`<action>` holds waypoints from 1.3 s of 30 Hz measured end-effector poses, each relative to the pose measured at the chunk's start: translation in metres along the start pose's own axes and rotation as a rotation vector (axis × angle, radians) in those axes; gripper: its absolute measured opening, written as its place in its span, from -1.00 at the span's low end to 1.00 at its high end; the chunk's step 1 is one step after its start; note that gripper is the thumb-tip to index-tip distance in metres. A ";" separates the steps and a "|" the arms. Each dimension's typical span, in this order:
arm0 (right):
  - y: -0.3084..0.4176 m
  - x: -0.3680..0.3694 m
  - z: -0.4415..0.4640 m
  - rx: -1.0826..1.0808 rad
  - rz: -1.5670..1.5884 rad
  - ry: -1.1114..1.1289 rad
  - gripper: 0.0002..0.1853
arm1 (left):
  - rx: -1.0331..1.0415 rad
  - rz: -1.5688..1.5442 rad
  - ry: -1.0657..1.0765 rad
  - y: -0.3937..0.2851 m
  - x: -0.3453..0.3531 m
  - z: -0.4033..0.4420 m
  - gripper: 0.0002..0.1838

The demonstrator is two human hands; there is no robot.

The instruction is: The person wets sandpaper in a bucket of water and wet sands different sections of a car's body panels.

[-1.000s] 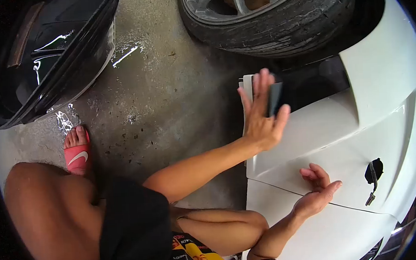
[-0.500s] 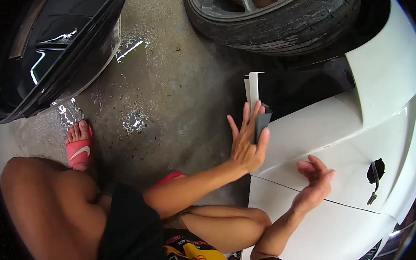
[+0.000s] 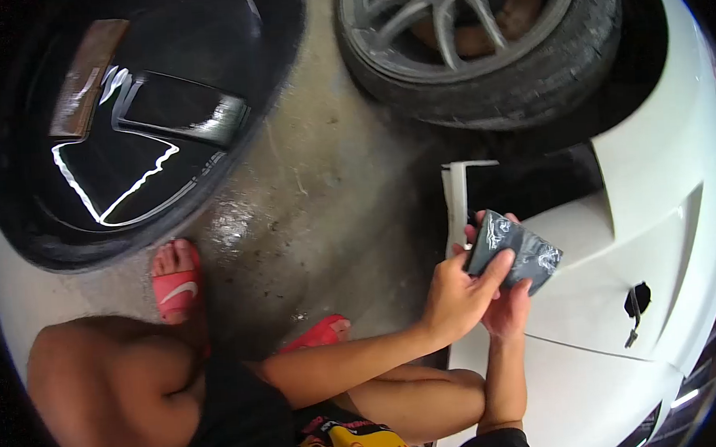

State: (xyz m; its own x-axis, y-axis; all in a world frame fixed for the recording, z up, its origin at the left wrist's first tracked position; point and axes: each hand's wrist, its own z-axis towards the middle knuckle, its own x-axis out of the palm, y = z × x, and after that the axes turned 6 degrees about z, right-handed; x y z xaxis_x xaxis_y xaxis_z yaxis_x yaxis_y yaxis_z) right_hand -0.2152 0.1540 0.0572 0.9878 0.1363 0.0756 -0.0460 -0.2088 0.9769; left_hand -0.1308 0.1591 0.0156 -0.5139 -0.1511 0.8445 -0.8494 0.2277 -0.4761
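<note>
A dark grey, wet, shiny sheet of sandpaper (image 3: 529, 251) is held up in front of the white car panel (image 3: 573, 309). My left hand (image 3: 459, 295) is closed on its left side, with the thumb lying across the sheet's face. My right hand (image 3: 510, 309) grips the same sheet from below and behind, with its thumb at the lower edge. Most of the right fingers are hidden behind the sheet. Just left of and above the hands is the narrow end of the white panel's edge (image 3: 456, 190), beside a dark opening.
A black tub (image 3: 30, 216) of water stands at upper left, holding a brown flat piece (image 3: 91, 75) and a dark rectangular piece (image 3: 178, 107). A car wheel (image 3: 489, 95) is at the top. Wet concrete floor (image 3: 293, 219) lies between. A connector (image 3: 633, 334) hangs from a hole in the panel.
My left hand has left the panel edge with the sandpaper and moved right and down. My right hand, previously apart, now grips the sheet too. The view has shifted, showing more of the tub.
</note>
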 end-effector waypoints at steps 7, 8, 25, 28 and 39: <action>0.059 0.134 0.076 0.133 -0.781 -0.140 -0.51 | 0.089 -0.155 -0.115 0.007 -0.045 0.051 -0.64; 0.063 0.178 0.106 -0.193 -0.788 0.261 -0.41 | -0.017 -0.246 -0.078 0.014 -0.054 0.058 -0.69; 0.069 0.230 0.152 -0.591 -1.193 0.408 -0.35 | -0.188 -0.471 -0.111 -0.076 -0.120 0.156 -0.78; 0.077 0.154 0.110 -0.627 -1.630 0.082 -0.29 | -0.084 -0.455 -0.001 -0.086 -0.127 0.172 -0.75; 0.066 0.003 0.070 -0.476 -2.658 -0.460 -0.40 | -0.402 -0.396 0.101 -0.067 -0.067 0.142 -0.77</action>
State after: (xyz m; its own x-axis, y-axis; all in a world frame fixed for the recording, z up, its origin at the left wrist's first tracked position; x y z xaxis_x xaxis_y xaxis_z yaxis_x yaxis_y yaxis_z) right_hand -0.2044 0.0725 0.1077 -0.7788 -0.4271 -0.4593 0.5067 0.0032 -0.8621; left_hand -0.0564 0.0169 -0.0435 -0.1353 -0.2109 0.9681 -0.8522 0.5232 -0.0051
